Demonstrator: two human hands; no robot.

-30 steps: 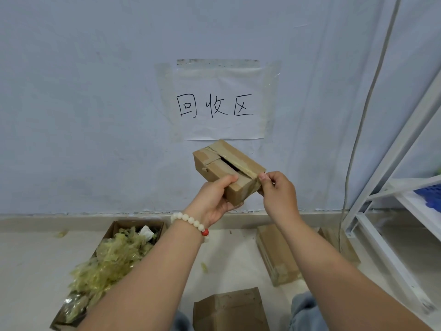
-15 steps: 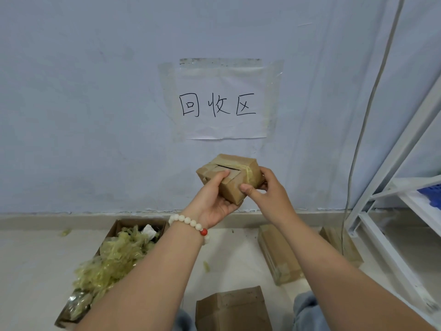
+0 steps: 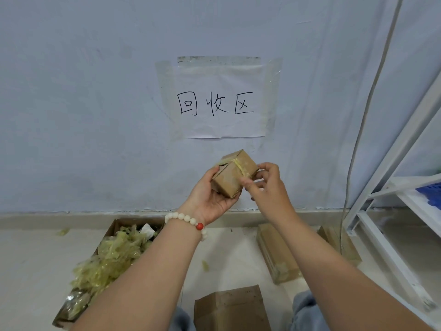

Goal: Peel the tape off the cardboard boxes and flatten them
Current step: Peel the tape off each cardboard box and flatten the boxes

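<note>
Wall (image 3: pixel 71 91): pale, fills the upper view, with a thin cable (image 3: pixel 372 91) running down its right side.
Shelf frame (image 3: pixel 391 163): white metal, right edge, standing on the floor.
Paper sign (image 3: pixel 219 99): taped to the wall, three handwritten characters, directly above the hands.
Open carton (image 3: pixel 114 223): on the floor lower left against the wall base, heaped with crumpled yellowish tape scraps (image 3: pixel 112 259).
Floor boxes: one brown box (image 3: pixel 231 309) at the bottom centre between the knees. A long one (image 3: pixel 276 254) lies right of centre and another (image 3: pixel 341 244) just beside the shelf leg.
Small cardboard box (image 3: pixel 232 180): task item, held in the air in front of the wall below the sign, tilted. One end flap looks partly lifted.
Left hand (image 3: pixel 210 199): palm up under the box, thumb on its left face, fingers curled around the underside, gripping it.
Right hand (image 3: pixel 267 185): at the box's right side, thumb and forefinger pinching the tape strip at the near edge.
Tape strip (image 3: pixel 241 167): yellowish, wrinkled, running across the box's top face from the far left corner to the pinch point.
Bead bracelet (image 3: pixel 186 219): white with one red bead, on the left wrist.
</note>
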